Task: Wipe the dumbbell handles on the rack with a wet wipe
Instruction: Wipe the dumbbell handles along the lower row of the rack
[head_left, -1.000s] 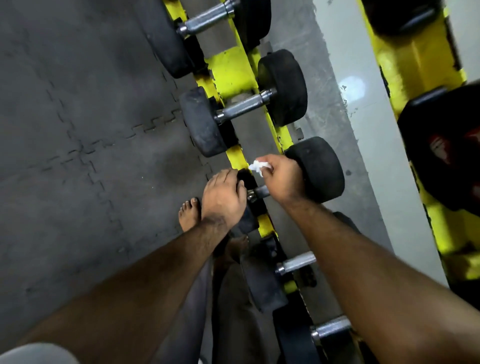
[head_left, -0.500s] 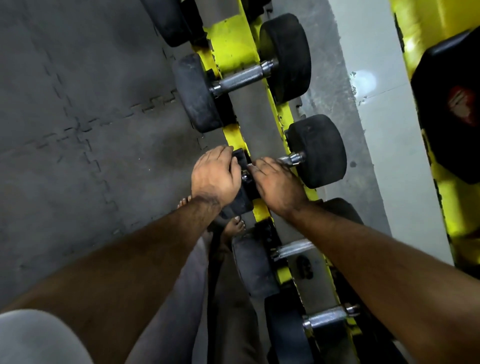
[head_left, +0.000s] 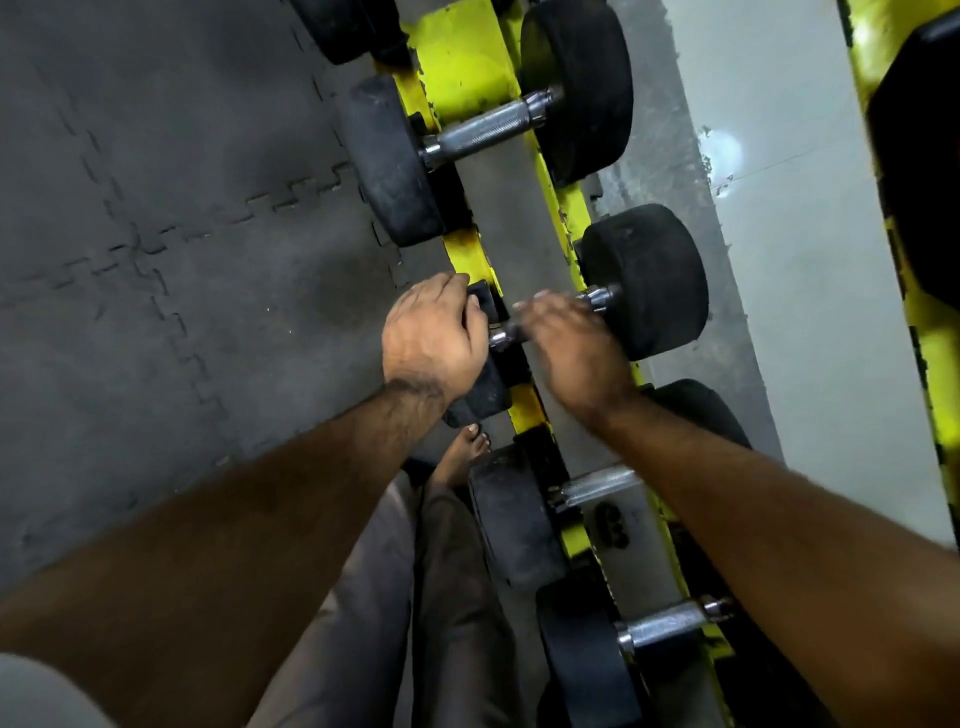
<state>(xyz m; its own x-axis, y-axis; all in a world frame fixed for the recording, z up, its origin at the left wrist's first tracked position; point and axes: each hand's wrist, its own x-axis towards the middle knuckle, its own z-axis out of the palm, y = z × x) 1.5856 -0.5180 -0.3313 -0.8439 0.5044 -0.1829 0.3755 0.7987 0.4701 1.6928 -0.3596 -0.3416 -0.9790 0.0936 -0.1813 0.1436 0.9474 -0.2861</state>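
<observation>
A black dumbbell (head_left: 644, 280) lies across the yellow rack (head_left: 462, 57) in the middle of the view. My left hand (head_left: 428, 340) clasps its near black head. My right hand (head_left: 571, 348), blurred, is closed over its metal handle (head_left: 506, 332), and a short chrome stretch shows on either side of the fingers. The wet wipe is hidden under that hand. Another dumbbell (head_left: 483, 127) rests above it, and two more (head_left: 597, 488) (head_left: 670, 623) lie below with bare chrome handles.
Grey interlocking floor mats (head_left: 156, 234) fill the left side. My bare foot (head_left: 462, 457) and grey trouser legs stand close to the rack's front rail. A pale floor strip (head_left: 789, 312) and a second yellow rack with black weights (head_left: 914, 171) lie to the right.
The white wipe, visible at my right fingertips a second ago, is now covered. My right hand slid along the handle toward the far head. The view shifted closer to the rack.
</observation>
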